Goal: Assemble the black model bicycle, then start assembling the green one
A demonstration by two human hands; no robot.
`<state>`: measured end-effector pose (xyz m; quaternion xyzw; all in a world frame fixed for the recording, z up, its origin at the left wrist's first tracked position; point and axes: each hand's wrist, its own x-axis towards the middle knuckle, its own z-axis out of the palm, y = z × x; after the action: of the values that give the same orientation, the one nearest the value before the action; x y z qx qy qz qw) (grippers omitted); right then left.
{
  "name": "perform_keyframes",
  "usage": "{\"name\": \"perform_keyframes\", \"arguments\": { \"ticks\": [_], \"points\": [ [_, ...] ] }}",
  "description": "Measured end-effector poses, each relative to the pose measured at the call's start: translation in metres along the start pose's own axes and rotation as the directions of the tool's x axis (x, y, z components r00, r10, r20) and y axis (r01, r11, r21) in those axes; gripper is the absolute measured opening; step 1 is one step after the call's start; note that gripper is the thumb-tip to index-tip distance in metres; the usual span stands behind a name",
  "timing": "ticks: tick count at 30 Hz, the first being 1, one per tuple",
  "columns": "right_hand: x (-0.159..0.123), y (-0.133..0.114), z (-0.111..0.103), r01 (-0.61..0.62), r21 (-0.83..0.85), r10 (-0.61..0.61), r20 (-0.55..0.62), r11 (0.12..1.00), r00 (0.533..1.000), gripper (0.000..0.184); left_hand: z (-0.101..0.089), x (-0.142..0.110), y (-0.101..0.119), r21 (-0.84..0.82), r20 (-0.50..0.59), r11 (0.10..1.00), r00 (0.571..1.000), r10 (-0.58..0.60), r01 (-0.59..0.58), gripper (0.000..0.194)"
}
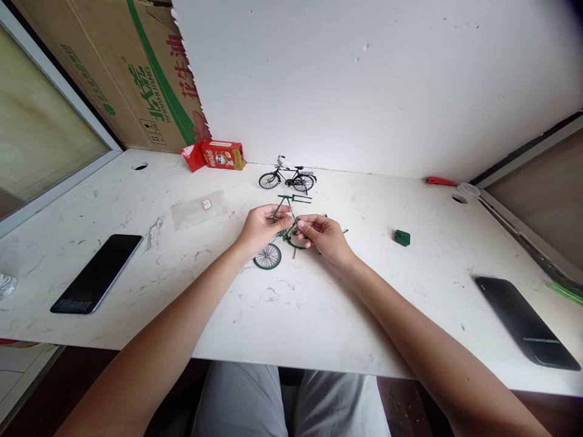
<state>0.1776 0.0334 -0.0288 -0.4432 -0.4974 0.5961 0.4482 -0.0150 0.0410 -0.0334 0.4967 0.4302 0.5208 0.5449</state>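
Grip pinched close: left hand (266,226) and right hand (324,235) hold the slim-tubed green model bicycle (288,238), probably for steadiness.

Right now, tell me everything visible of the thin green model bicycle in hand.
The thin green model bicycle, perhaps metal, has a forked end pointing right and a curved strip below. Over the white marbled table, the left hand pinches it; the right hand, at its middle, hides parts. A green spoked wheel shows lower left.
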Motion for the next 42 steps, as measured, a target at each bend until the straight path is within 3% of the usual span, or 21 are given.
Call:
{"name": "perform_keyframes", "arguments": {
  "ticks": [9,18,42],
  "points": [
    [-0.0001,0.0034,-0.0008,0.022,-0.029,-0.021,0.021,0.999,1.000,0.060,-0.0010,0.0003,-0.0035,0.070,0.005,0.997,1.000,0.020,-0.020,0.047],
    [-0.0071,-0.0051,0.0035,0.085,-0.111,-0.079,0.057,0.990,0.995,0.047,-0.0011,-0.0008,-0.0015,0.101,-0.030,0.995,0.999,0.030,-0.027,0.041],
    [-0.0066,0.0022,-0.0008,0.285,-0.323,-0.269,0.094,0.903,0.959,0.038,-0.0030,0.0006,0.0041,0.135,0.104,0.987,0.992,0.068,-0.082,0.033]
  ]
}}
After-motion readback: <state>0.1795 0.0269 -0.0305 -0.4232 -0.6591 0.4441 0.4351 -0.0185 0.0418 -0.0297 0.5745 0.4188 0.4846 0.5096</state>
